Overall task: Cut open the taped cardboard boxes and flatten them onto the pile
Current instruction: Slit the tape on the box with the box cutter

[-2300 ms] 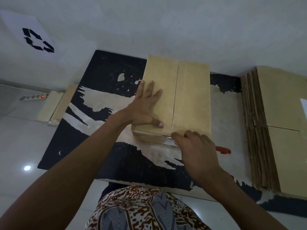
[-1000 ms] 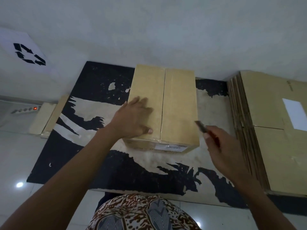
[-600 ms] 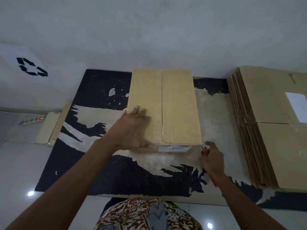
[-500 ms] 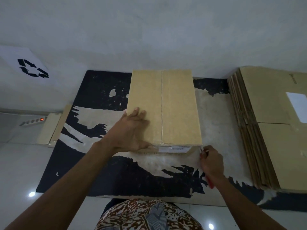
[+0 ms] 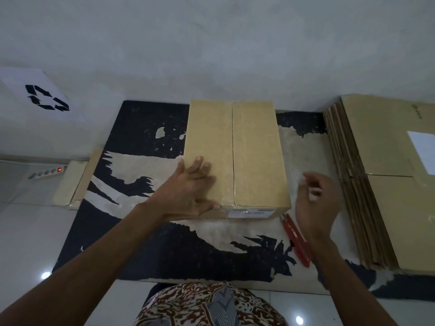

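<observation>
**Left palm pins the box, right hand hangs free beside it**

Flat and spread, the left hand (image 5: 188,184) presses on the near left part of the box (image 5: 235,156), fingers straight and thumb hooked at the near edge; I judge this is to keep the carton from sliding on the mat (image 5: 146,128) while the flaps are dealt with. Right hand (image 5: 316,203) hovers just beside the box's right side, blurred, fingers loosely bent and holding nothing that I can make out.

Going by size: one worn black mat covers the floor against the wall and carries the work. One pile of flattened cartons (image 5: 376,184) lies at its right edge, touching it; the top sheet bears a white label, and I cannot count the layers exactly, only that there are several. One box stands upright in the mat's middle, its top seam showing as a thin dark line, which suggests the tape is slit. One red cutter (image 5: 297,241) lies on the mat near the box's near right corner, probably set within easy reach. Two hands, both bare.
</observation>
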